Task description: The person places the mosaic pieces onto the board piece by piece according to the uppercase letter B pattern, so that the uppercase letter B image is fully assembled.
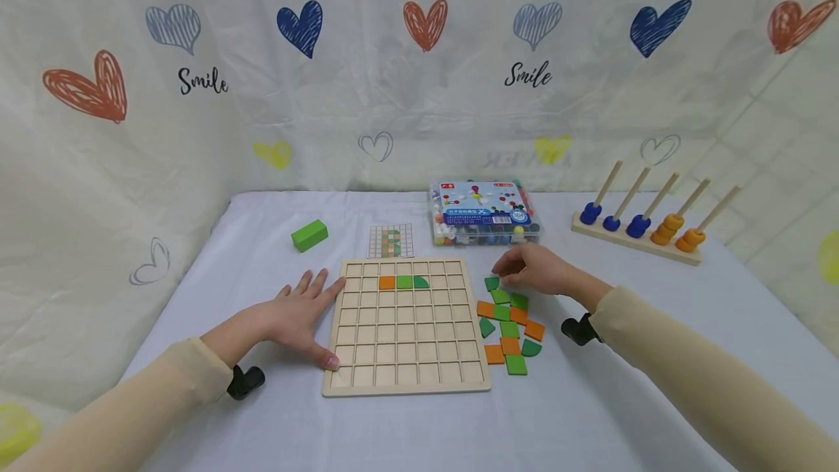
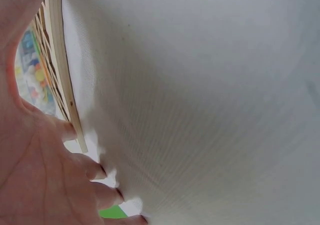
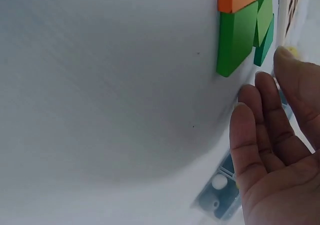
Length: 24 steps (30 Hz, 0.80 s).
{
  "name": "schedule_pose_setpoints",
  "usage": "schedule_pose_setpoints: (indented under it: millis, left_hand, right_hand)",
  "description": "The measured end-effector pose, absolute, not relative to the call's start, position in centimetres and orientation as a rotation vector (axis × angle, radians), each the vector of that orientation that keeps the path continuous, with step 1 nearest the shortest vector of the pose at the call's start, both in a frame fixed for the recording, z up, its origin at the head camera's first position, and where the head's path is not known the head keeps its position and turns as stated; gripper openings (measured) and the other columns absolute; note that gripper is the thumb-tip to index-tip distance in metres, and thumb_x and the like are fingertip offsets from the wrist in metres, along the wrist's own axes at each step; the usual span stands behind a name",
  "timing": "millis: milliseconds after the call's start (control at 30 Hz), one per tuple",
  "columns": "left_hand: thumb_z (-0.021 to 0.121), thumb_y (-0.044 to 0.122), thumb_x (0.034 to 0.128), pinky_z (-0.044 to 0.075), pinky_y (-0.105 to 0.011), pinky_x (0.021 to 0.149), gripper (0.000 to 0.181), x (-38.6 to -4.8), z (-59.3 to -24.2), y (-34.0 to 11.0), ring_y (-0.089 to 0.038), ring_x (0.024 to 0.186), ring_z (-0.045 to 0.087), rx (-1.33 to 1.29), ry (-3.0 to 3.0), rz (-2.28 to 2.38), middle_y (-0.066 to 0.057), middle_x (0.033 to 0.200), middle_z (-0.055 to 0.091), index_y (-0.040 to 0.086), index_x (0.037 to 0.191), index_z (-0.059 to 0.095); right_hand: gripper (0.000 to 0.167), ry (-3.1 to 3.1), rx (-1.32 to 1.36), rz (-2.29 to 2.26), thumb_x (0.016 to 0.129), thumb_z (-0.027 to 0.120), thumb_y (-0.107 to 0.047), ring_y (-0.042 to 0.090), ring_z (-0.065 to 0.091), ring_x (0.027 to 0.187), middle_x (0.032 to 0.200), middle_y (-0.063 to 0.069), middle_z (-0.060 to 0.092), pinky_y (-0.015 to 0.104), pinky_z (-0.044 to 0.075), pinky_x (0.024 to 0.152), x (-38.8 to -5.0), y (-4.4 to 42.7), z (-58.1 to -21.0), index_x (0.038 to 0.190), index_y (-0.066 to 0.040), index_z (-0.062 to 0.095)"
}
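left hand (image 1: 291,320): fingers spread wide, thumb apart; forefinger and thumb tips rest on the left rim of the wooden grid board (image 1: 406,390). right hand (image 1: 534,270): fingers gently bent together, a gap showing between them and the thumb; it is at the far end of the loose tiles (image 1: 509,329), right of the board. the fingertips are just beside a dark green piece (image 1: 491,283); contact with it cannot be confirmed.

count on the board: three pieces, side by side in the second row from the far edge. from left, one orange square (image 1: 387,282), one bright green square (image 1: 405,282), one dark green quarter-round (image 1: 422,282). count of loose tiles: thirteen, comprising five orange, five bright green and three dark green, several touching one another.

surroundings: one printed pattern card (image 1: 391,241) is just beyond the board's far edge. one green block (image 1: 309,236) lies beyond the left hand. one clear plastic box (image 1: 485,213) with a printed label sits behind the right hand. one peg rack (image 1: 639,237), five pegs with blue and orange beads, stands far right.

obstruction: the right hand partly covers the farthest dark green piece; the left hand overlaps the board's left rim.
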<state>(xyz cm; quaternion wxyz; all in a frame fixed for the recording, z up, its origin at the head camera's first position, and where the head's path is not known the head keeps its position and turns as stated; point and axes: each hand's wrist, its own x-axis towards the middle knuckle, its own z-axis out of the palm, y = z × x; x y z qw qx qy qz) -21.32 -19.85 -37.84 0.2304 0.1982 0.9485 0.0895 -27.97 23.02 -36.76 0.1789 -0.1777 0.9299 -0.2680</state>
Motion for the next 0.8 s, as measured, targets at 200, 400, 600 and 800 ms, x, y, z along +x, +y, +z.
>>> schedule_pose_setpoints:
  millis: [200,400,600,800]
  left_hand:
    - [0.082,0.075,0.0651,0.01,-0.079,0.116,0.141,-21.3,-37.9,-19.9,-0.055,0.155,-0.004,0.55,2.613,0.246,-0.031,0.169,0.001,0.008,0.165,0.008]
    - [0.082,0.075,0.0656,0.01,-0.079,0.116,0.141,-21.2,-37.9,-19.9,-0.055,0.155,-0.004,0.553,2.612,0.243,-0.031,0.169,0.0,0.008,0.165,0.007]
    - [0.082,0.074,0.0659,0.01,-0.079,0.116,0.141,-21.2,-37.8,-19.9,-0.055,0.155,-0.004,0.553,2.611,0.247,-0.031,0.169,0.0,0.008,0.165,0.008]
    - [0.082,0.074,0.0657,0.011,-0.079,0.116,0.141,-21.3,-37.7,-19.8,-0.056,0.155,-0.003,0.552,2.611,0.239,-0.031,0.169,0.001,0.007,0.165,0.008]
  right_hand:
    - [0.021,2.584,-0.455,-0.771,0.096,0.073,-0.018,0.017,0.061,0.09,0.102,0.006,0.073,0.036,0.056,0.089,-27.2,23.3,-36.9,0.112,-0.004,0.073]
    - [0.02,2.57,-0.501,-0.791,0.093,0.077,-0.018,0.017,0.06,0.089,0.102,0.006,0.074,0.035,0.055,0.087,-26.7,23.3,-37.2,0.108,-0.005,0.074]
    - [0.021,2.576,-0.502,-0.785,0.092,0.078,-0.018,0.018,0.057,0.09,0.104,0.006,0.073,0.034,0.053,0.086,-26.5,23.2,-37.3,0.108,-0.005,0.074]
    - [0.019,2.577,-0.492,-0.796,0.093,0.077,-0.018,0.018,0.057,0.09,0.103,0.005,0.073,0.033,0.052,0.087,-26.5,23.4,-37.4,0.108,-0.006,0.074]
